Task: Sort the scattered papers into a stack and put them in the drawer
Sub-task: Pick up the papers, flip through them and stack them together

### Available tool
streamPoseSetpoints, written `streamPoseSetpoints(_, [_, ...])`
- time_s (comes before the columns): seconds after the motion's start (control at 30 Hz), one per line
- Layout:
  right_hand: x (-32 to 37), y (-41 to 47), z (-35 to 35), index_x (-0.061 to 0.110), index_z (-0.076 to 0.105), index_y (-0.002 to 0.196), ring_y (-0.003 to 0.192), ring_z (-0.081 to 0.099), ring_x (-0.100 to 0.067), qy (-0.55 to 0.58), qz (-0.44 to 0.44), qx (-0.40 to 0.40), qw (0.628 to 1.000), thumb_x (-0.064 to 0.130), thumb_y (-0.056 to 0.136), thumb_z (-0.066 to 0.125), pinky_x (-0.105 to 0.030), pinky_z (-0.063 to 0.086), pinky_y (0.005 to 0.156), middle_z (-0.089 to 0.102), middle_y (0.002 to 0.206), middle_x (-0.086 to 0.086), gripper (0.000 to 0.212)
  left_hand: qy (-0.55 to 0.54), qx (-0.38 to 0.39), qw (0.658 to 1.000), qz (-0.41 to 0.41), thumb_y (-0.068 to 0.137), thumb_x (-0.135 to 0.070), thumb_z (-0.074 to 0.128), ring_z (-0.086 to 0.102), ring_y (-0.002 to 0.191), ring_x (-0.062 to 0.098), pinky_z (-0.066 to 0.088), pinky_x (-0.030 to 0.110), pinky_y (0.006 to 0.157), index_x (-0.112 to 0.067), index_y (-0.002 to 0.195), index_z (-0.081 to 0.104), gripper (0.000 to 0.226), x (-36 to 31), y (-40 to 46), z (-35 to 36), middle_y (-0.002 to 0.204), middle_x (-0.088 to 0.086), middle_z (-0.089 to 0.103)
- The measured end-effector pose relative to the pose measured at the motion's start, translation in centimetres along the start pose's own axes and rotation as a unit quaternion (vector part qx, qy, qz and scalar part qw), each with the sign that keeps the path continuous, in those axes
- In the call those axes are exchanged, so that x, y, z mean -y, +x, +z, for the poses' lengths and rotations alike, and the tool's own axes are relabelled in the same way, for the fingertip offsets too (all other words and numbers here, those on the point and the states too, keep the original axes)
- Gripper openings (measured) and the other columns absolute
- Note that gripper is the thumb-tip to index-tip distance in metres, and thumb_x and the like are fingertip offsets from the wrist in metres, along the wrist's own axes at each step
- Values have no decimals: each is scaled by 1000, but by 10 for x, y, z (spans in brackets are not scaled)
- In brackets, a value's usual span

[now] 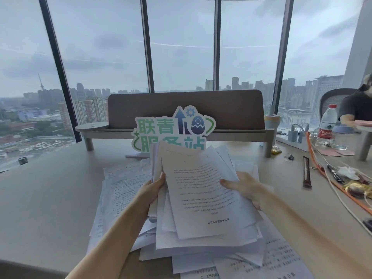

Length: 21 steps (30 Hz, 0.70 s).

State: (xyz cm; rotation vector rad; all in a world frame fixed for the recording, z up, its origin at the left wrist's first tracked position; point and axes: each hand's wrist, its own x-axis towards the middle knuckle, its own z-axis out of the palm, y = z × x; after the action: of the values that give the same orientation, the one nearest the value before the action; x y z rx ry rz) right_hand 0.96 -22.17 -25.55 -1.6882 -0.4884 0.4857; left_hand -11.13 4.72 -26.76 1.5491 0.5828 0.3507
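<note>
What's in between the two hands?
In the head view, a messy bundle of papers sits between the left hand and right hand; both hold it by its edges.

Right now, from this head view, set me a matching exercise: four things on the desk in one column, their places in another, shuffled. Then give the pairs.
Things
1. bundle of papers
2. water bottle
3. green sign
4. loose sheets

Places
A. standing on the desk in front of the brown divider
B. gripped by the left hand and right hand
C. flat on the desk under the bundle
D. far right, by the white cables

Pairs: 1-B, 2-D, 3-A, 4-C
</note>
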Motion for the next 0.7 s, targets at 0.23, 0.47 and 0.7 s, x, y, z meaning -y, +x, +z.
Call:
streamPoseSetpoints(0.23, [-7,12,0,4,64,115,89,74,-32,35,-34,-146,988,7,93,69,-48,61,83,74,107,-16,23,29,49,998,32,67,-72,63,73,91,19,56,28,74,-14,115,72,76,-3,-7,-1,105,4,76])
streamPoseSetpoints(0.47, [-7,12,13,16,64,114,98,72,-29,43,-23,-142,989,12,95,65,-50,58,90,74,109,-6,20,17,88,996,29,55,-83,70,72,102,30,53,48,99,-17,115,72,89,-5,-15,1,111,8,75])
streamPoseSetpoints(0.7, [-7,9,24,22,62,122,102,72,-30,130,34,-72,988,25,105,50,-46,59,85,74,114,-6,21,-4,112,993,33,68,-72,60,73,97,32,55,49,94,-15,111,72,73,-14,-29,7,104,12,76])
